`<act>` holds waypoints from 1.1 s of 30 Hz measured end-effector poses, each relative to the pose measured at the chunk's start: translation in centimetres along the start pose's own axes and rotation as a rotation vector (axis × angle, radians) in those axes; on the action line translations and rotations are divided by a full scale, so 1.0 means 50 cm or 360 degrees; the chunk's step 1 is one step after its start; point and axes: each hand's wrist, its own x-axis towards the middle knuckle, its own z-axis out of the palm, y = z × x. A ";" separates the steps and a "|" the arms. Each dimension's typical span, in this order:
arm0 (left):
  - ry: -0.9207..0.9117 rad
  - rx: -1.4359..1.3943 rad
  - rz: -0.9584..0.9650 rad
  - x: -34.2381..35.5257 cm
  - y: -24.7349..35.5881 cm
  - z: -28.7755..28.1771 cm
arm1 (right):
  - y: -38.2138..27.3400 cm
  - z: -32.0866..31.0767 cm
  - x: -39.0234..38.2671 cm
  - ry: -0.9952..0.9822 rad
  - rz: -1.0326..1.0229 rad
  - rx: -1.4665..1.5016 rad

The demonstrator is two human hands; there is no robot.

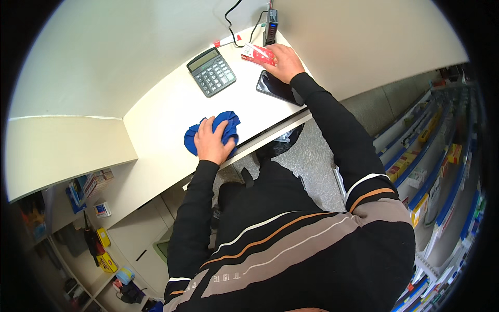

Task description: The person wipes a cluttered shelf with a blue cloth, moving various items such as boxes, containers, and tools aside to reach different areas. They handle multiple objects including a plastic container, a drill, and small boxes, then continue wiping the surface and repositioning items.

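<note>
My left hand presses down on a crumpled blue cloth near the front edge of the white desk, its fingers curled into the fabric. Farther off to the right, my right hand grips a small red-and-white box by its right end, at the far end of the desktop. Just below that hand lies a black smartphone, partly covered by the sleeve. A dark calculator rests between the two hands, toward the back of the desk.
An upright black device with a blue light and cables stands at the desk's far corner. Walls rise behind the desk and to its right. Shelves of boxed goods line the right; cubbies with yellow boxes sit lower left. A black bag hangs below the desk edge.
</note>
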 end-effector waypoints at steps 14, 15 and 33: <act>0.0508 -0.0308 -0.0154 -0.073 -0.103 -0.155 | -0.018 0.004 0.005 -0.0043 -0.0674 0.0026; 0.0504 -0.0556 -0.0169 -0.080 -0.093 -0.160 | -0.058 -0.022 -0.010 -0.0185 -0.0693 0.0006; 0.1017 -0.2849 -0.1522 -0.431 -0.457 -0.322 | -0.963 0.308 -0.122 -0.0695 -0.1853 0.0657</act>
